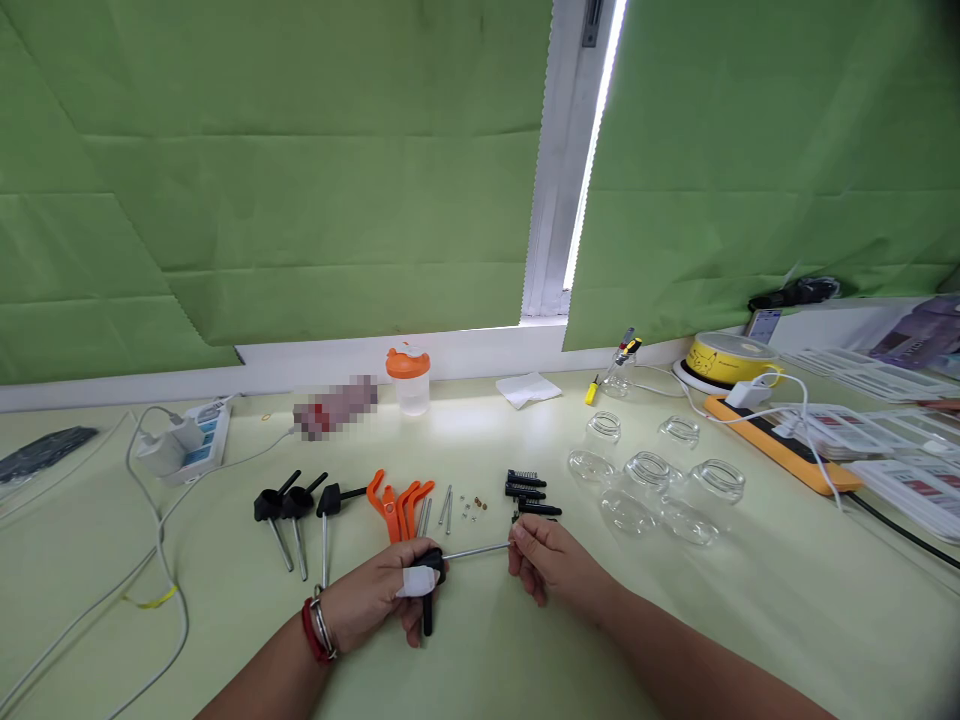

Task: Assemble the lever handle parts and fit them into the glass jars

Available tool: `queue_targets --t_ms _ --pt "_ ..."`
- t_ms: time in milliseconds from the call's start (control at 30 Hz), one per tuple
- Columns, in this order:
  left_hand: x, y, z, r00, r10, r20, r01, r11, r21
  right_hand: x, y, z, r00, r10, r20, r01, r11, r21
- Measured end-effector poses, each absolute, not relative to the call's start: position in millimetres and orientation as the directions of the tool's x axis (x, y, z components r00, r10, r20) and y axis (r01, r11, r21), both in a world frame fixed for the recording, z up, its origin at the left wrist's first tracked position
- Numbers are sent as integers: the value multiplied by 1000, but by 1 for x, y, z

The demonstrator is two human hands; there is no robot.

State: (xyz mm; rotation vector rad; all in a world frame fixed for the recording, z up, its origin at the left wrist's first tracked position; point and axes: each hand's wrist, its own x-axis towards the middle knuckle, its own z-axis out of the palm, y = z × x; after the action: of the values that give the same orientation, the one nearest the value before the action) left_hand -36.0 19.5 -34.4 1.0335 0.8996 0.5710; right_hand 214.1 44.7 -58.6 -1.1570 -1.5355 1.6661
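Observation:
My left hand (401,585) is closed round a black plastic head with a side arm (428,612), from which a thin metal rod (476,551) points right. The thumb and fingers of my right hand (551,560) pinch the rod's far tip; any small piece there is hidden. To the left lie several similar black heads with rods (298,502). Just beyond my left hand are orange levers (397,508), metal pins (448,508) and tiny brass and clear pieces (478,502). Black tubes with springs (527,492) lie beyond my right hand.
Several clear glass jars (637,490) stand on the right. A yellow power strip (772,440) and plastic cases (907,495) are farther right. An orange-lidded cup (409,380) and folded paper (529,389) sit at the back. White cables (160,540) cross the table's left side.

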Motion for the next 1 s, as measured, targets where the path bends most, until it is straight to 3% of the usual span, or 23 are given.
queue_targets --t_ms 167,433,667,1000 --pt "-35 20 -32 528 768 -363 8 422 906 214 44 -60 -488 855 -179 47 -179 -983" --pt "-37 19 -33 531 768 -359 17 414 910 216 45 -61 -464 860 -212 163 -152 -975" --pt "-35 19 -32 520 771 -368 12 425 905 214 45 -62 -494 854 -165 46 -163 -985" --pt "-35 19 -33 528 772 -354 12 410 912 215 44 -57 -466 860 -208 161 -149 -976"
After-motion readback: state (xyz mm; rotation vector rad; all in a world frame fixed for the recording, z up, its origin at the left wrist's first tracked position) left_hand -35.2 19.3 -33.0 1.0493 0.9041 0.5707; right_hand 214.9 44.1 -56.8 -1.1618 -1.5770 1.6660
